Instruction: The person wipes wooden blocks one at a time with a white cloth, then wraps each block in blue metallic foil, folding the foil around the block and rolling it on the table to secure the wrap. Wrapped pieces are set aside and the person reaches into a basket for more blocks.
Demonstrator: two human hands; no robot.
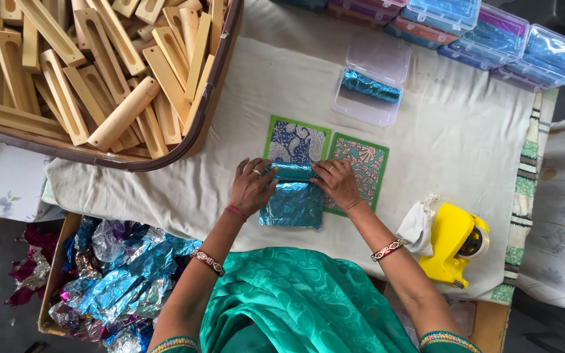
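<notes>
we've got left hand (pixel 251 187) and right hand (pixel 339 183) pinching the rolled end of the blue foil sheet (pixel 292 204) between them, remaining foil flat just below fingers so it wraps tight.

Left hand (pixel 251 186) and right hand (pixel 339 184) pressed down, fingertips facing inward.

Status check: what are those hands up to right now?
Left hand and right hand both pressing a roll of blue foil on the cloth. Two patterned cards underneath. Nothing blocking.

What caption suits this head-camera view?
Both hands roll blue foil on a cloth-covered table.
</notes>
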